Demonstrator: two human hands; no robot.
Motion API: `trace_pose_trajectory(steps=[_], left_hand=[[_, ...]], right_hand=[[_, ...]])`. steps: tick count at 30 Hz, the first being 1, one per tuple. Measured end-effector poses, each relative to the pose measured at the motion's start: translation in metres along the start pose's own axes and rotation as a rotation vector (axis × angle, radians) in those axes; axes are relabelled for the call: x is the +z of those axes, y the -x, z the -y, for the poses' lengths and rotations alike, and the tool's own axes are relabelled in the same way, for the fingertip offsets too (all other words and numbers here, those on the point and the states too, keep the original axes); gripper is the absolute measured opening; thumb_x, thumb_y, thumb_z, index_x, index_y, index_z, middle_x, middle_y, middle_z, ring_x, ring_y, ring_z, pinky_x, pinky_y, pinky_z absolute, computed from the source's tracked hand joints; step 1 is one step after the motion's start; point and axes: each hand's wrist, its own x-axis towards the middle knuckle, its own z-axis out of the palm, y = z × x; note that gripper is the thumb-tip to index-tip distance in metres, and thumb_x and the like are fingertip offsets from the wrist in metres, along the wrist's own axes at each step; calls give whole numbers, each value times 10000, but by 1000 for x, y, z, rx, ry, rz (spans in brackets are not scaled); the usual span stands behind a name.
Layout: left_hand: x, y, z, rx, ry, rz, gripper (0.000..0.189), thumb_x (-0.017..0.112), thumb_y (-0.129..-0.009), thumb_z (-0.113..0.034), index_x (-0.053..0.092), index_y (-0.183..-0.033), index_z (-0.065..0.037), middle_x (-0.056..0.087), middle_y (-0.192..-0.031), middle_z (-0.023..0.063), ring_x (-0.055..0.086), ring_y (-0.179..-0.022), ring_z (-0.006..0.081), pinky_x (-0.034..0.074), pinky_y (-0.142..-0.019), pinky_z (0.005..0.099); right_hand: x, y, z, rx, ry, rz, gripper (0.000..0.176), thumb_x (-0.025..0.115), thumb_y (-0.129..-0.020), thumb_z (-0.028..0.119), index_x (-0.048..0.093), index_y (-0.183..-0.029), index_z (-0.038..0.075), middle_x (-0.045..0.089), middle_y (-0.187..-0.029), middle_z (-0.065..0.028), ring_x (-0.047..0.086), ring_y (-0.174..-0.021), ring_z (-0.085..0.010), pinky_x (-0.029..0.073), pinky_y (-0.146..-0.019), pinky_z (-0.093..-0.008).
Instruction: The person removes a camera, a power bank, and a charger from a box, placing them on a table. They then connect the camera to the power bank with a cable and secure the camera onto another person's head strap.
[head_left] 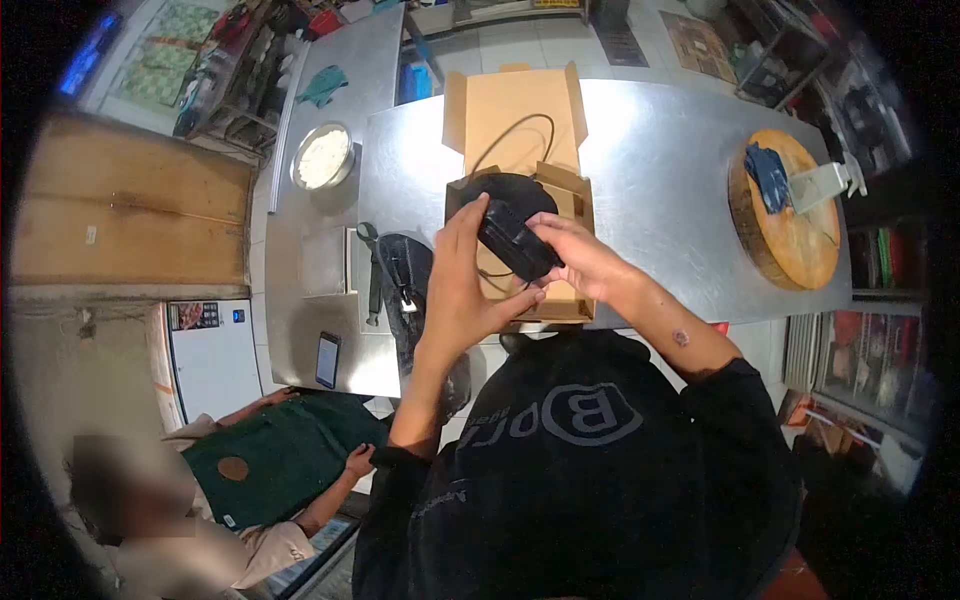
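Note:
Between both hands is a small black boxy device [515, 240] with ridged edges; its exact kind is not clear. My left hand [462, 285] is wrapped along its left side, thumb below. From the right, the fingers of my right hand [582, 255] close on its other side. Underneath is an open cardboard box [515, 95], its flaps spread on the metal table. A dark rounded item [530, 195] lies in the box, partly hidden by the device. A thin black cable [545, 120] loops over the raised lid.
A black bag with a strap [403, 275] lies left of the box, near a phone [327, 360]. A bowl of white food [323, 157] stands farther left. On the right, a round wooden board [810, 235] carries a cleaver [818, 187] and dark cloth [765, 175]. Another person [290, 460] stands lower left.

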Motion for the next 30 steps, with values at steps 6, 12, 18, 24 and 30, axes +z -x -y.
trace_pose_trajectory(steps=[6,12,18,24,30], left_hand=[[7,7,19,-155,154,130,1030,962,-597,-241,415,-1426,33,505,-1378,222,535,-1231,410,466,-1052,457],[7,8,30,-2,46,51,980,944,-586,-173,430,-1397,22,508,-1331,236,547,-1216,436,493,-1028,472],[4,19,39,-9,76,152,978,949,-565,-157,448,-1389,2,507,-1310,229,559,-1205,443,512,-998,471],[8,23,41,6,48,77,1003,968,-540,-149,451,-1383,15,509,-1322,225,568,-1197,439,518,-990,480],[4,25,43,-39,27,81,989,985,-514,-154,472,-1344,13,510,-1266,210,594,-1154,427,560,-927,469]], right_hand=[[-7,-21,-16,-31,191,0,272,512,-1073,294,549,-1215,65,621,-1037,-75,702,-780,-222,633,-635,-338],[15,1,-1,-112,378,103,548,507,-1073,487,441,-1488,135,543,-1261,-109,622,-1075,-164,623,-577,-273],[6,-16,7,-136,581,252,528,541,-1076,446,461,-1517,167,534,-1382,-56,534,-1239,-141,533,-907,-291],[11,-23,-2,-78,429,315,555,569,-1062,457,454,-1543,205,558,-1261,-23,546,-1130,-93,513,-758,-242],[12,-26,-4,-179,530,308,528,614,-1042,448,491,-1496,208,570,-1085,8,551,-926,-56,468,-650,-217]])
